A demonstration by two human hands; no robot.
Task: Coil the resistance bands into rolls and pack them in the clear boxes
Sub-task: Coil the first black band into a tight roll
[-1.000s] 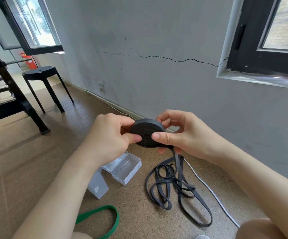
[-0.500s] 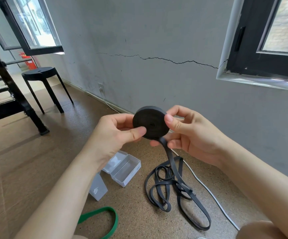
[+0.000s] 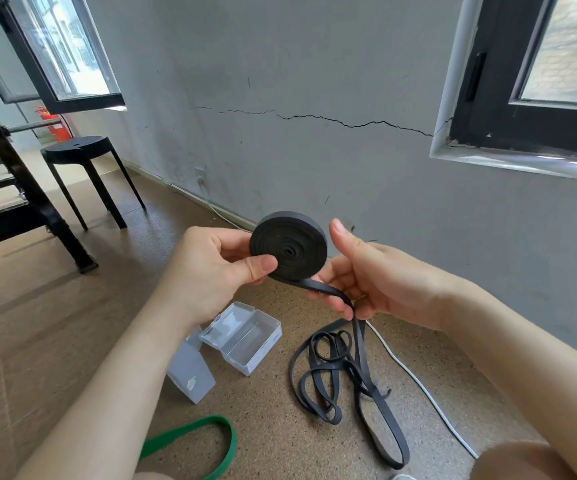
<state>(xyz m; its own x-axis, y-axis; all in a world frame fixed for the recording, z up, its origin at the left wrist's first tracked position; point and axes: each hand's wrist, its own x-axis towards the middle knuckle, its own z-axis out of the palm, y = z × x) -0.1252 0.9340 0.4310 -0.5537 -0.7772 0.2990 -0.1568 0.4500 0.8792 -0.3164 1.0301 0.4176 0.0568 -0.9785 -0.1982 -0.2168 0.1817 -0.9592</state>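
black band: roll in hand, tail down to floor

l hand (image 3: pixel 218 268) pinches the black roll (image 3: pixel 289 249) at its left edge: thumb on the near flat face, other fingers behind it. the roll is up in the air between both hands, flat face twd me, spiral layers visible, wound tight.

r hand (image 3: pixel 377 282) sits just right of the roll, thumb straight up and off it. its fingers are curled under and round the loose tail (image 3: pixel 359 336), which leaves the roll's bottom edge, runs over those fingers and drops down. narrow grip on the strap only; can't tell how hard.

the tail ends in a loose tangle (image 3: pixel 328 379) of black loops on the cork floor (image 3: pixel 55 323), below the r hand.

open clear box (image 3: pixel 245 337) is on the floor below the l hand, lid hinged back. a 2nd frosted box (image 3: pixel 190 372) lies just beside it, partly hidden by my l forearm. both are left of the tangle, not touching it.

green band (image 3: pixel 211 441) lies on the floor bottom-left, partly under the forearm.

white cable (image 3: pixel 418 382) runs along the floor right of the tangle. black stool (image 3: pixel 79 150) stands far left by the cracked grey wall (image 3: pixel 314 81).
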